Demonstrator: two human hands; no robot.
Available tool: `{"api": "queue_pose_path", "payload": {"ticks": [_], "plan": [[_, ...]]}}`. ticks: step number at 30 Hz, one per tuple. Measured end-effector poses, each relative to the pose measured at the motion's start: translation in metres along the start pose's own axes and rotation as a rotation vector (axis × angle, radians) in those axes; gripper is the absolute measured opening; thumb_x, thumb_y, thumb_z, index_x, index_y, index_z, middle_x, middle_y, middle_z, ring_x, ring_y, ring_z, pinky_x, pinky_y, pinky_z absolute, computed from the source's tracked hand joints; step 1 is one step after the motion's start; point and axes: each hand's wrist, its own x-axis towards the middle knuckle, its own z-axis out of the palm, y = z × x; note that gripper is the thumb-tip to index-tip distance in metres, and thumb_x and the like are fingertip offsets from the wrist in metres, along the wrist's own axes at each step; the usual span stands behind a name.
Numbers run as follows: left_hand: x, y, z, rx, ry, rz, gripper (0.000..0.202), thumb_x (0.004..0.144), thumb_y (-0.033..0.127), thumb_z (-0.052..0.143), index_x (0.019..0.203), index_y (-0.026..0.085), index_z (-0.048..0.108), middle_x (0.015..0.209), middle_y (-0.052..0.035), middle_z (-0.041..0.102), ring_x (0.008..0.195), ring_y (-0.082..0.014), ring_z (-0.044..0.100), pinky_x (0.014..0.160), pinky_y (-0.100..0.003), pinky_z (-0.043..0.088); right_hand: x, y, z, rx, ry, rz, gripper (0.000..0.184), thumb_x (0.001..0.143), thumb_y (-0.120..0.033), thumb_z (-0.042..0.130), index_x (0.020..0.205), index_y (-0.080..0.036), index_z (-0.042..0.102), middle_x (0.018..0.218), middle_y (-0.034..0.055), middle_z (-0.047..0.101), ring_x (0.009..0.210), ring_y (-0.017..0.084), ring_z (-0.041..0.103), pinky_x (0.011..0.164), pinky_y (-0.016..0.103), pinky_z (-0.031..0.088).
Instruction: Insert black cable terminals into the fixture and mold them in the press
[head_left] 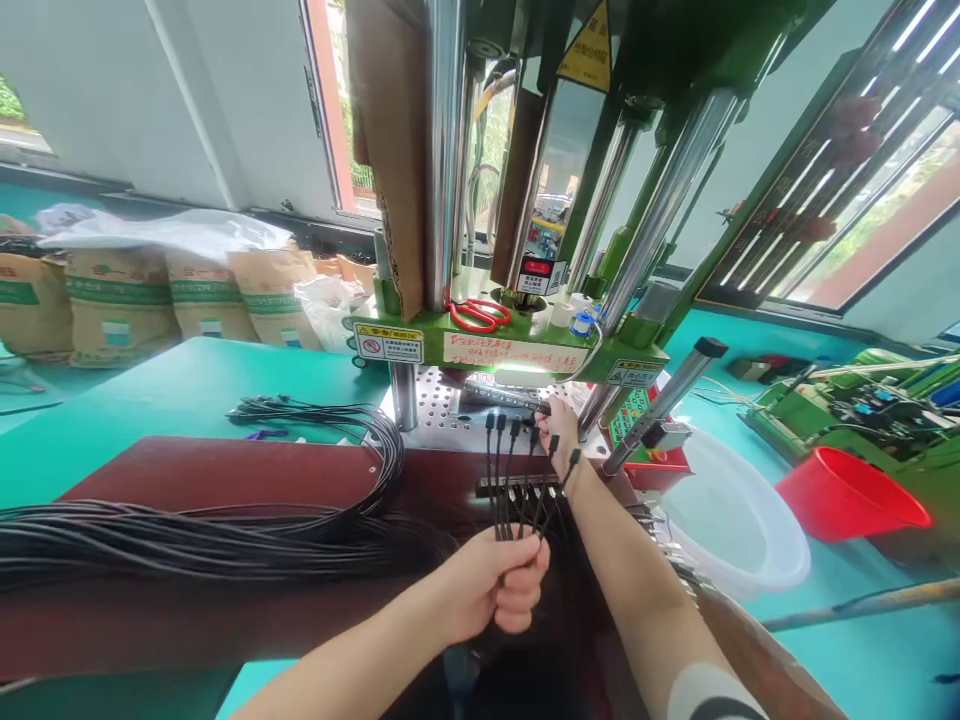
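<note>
My left hand (491, 588) is closed round a small bunch of black cables (504, 470), held upright so their moulded plug ends fan out above my fist. My right hand (559, 428) reaches forward to the perforated metal plate (439, 405) under the green moulding press (517, 350). Its fingers pinch the plug end of one cable beside the mould. A thick bundle of long black cables (187, 540) lies across the dark red mat (225, 475) to my left and curves up toward the press.
Red scissors (476, 315) lie on the press's green ledge. A white basin (739, 520) and a red bucket (847, 490) stand to the right. Brown paper sacks (120, 300) line the wall at the left, behind the teal table (187, 385).
</note>
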Motion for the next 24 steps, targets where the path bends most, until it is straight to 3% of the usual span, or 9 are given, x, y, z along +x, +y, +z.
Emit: {"api": "queue_pose_path", "payload": {"ticks": [3,5,9,11,13,15,19,22,24], "plan": [[-0.037,0.010,-0.004,0.082,-0.123,0.123,0.024,0.077,0.037,0.057,0.067,0.016,0.051,0.043,0.0074,0.026,0.035,-0.0048,0.025,0.035,-0.018,0.026,-0.005,-0.004,-0.011,0.010,0.065,-0.006,0.015,0.076,-0.032,0.044,0.067,-0.022,0.039,0.040,-0.0071,0.042,0.028,0.005,0.026,0.029,0.019,0.019],[-0.062,0.041,-0.013,0.064,-0.097,0.385,0.027,0.076,0.039,0.058,0.063,0.017,0.050,0.041,0.0080,0.024,0.032,-0.0053,0.025,0.034,-0.019,0.030,-0.008,-0.005,-0.022,-0.005,0.074,-0.005,0.016,0.074,-0.032,0.048,0.065,-0.021,0.041,0.039,-0.0062,0.045,0.028,0.005,0.027,0.028,0.018,0.018],[-0.094,0.133,-0.058,0.014,0.439,1.231,0.019,0.080,0.026,0.054,0.065,0.017,0.046,0.046,0.0082,0.026,0.036,-0.0028,0.030,0.040,-0.015,0.034,-0.012,-0.001,-0.047,-0.064,0.066,-0.004,0.019,0.071,-0.036,0.054,0.063,-0.020,0.045,0.036,-0.0055,0.045,0.027,0.005,0.027,0.027,0.019,0.016],[-0.095,0.169,-0.095,-0.015,0.799,1.391,0.022,0.083,0.026,0.047,0.063,0.017,0.042,0.045,0.0085,0.027,0.038,-0.0034,0.033,0.045,-0.017,0.039,-0.014,0.003,-0.059,-0.106,0.055,-0.003,0.022,0.070,-0.040,0.055,0.065,-0.020,0.047,0.036,-0.0058,0.045,0.027,0.005,0.028,0.027,0.019,0.016],[-0.087,0.189,-0.133,-0.032,1.133,1.330,0.023,0.085,0.022,0.041,0.062,0.017,0.040,0.044,0.0092,0.029,0.037,-0.0035,0.034,0.051,-0.019,0.044,-0.017,0.008,-0.071,-0.164,0.020,0.007,0.026,0.069,-0.044,0.057,0.068,-0.019,0.050,0.038,-0.0054,0.046,0.029,0.006,0.033,0.028,0.019,0.019],[-0.077,0.193,-0.165,-0.031,1.230,1.223,0.021,0.083,0.015,0.040,0.062,0.017,0.040,0.042,0.0089,0.033,0.038,-0.0043,0.038,0.053,-0.020,0.046,-0.018,0.010,-0.084,-0.242,-0.052,0.019,0.030,0.065,-0.045,0.061,0.073,-0.018,0.054,0.045,-0.0037,0.051,0.034,0.009,0.041,0.031,0.020,0.027],[-0.067,0.186,-0.196,-0.027,1.221,0.968,0.021,0.081,0.007,0.040,0.062,0.014,0.043,0.042,0.0057,0.042,0.043,-0.0074,0.049,0.055,-0.025,0.049,-0.015,0.010,-0.103,-0.455,-0.210,-0.017,0.031,0.056,-0.033,0.070,0.079,-0.015,0.061,0.057,-0.0010,0.057,0.051,0.014,0.053,0.049,0.027,0.043],[-0.071,0.184,-0.198,-0.009,1.203,0.802,0.018,0.084,0.012,0.043,0.067,0.013,0.043,0.049,0.0022,0.050,0.052,-0.0102,0.056,0.059,-0.028,0.051,-0.009,0.010,-0.108,-0.640,-0.258,-0.122,0.021,0.049,-0.021,0.071,0.068,-0.017,0.063,0.070,0.0005,0.059,0.072,0.018,0.055,0.073,0.034,0.044],[-0.077,0.185,-0.196,0.010,1.188,0.714,0.019,0.086,0.025,0.046,0.072,0.013,0.044,0.054,-0.0017,0.056,0.058,-0.0130,0.060,0.060,-0.030,0.051,-0.008,0.010,-0.106,-0.756,-0.267,-0.193,0.016,0.049,-0.016,0.069,0.063,-0.018,0.063,0.077,0.0018,0.058,0.084,0.021,0.053,0.084,0.037,0.039]]}}
